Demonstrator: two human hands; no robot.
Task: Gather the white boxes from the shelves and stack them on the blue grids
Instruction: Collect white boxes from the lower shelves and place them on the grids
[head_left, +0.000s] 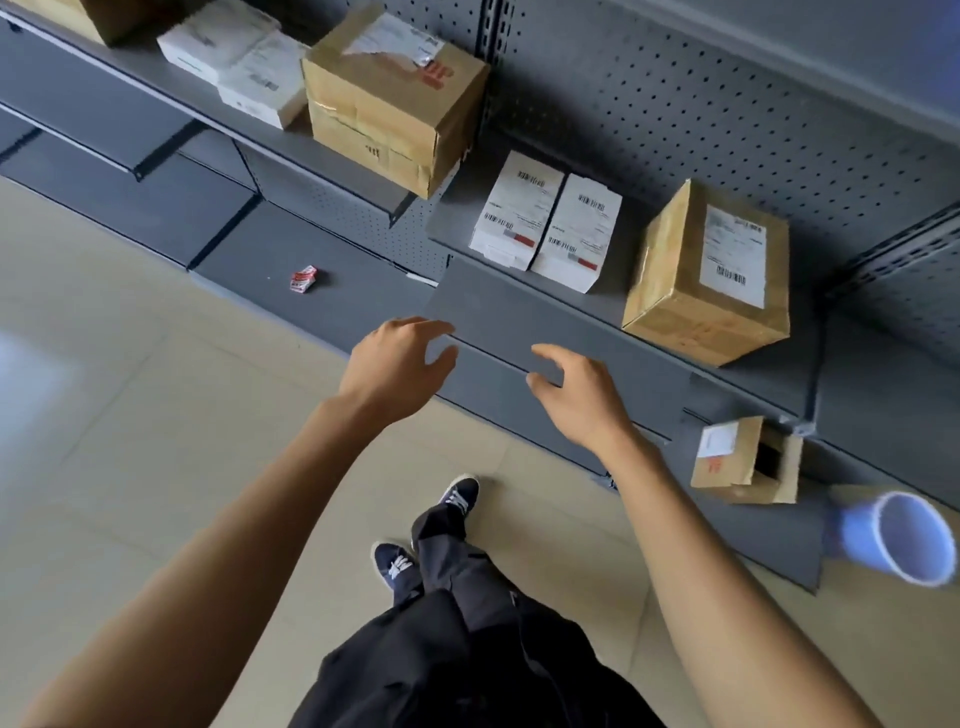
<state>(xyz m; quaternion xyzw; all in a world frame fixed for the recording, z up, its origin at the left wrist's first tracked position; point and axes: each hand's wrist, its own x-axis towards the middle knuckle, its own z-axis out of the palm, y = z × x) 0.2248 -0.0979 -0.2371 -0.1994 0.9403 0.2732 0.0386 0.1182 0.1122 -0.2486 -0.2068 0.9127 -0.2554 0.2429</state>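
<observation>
I am reaching toward the shelf with my left hand and right hand, both loosely spread and holding nothing. The two white boxes are lying side by side at the far part, touching each other. Grabbing both together, I am risking one slipping out, or my right arm knocking the brown carton near their right.

On the grey middle shelf, two white boxes lie touching side by side, left of a brown carton. The upper shelf, up-left of that carton, carries more white boxes beside another carton.
</observation>
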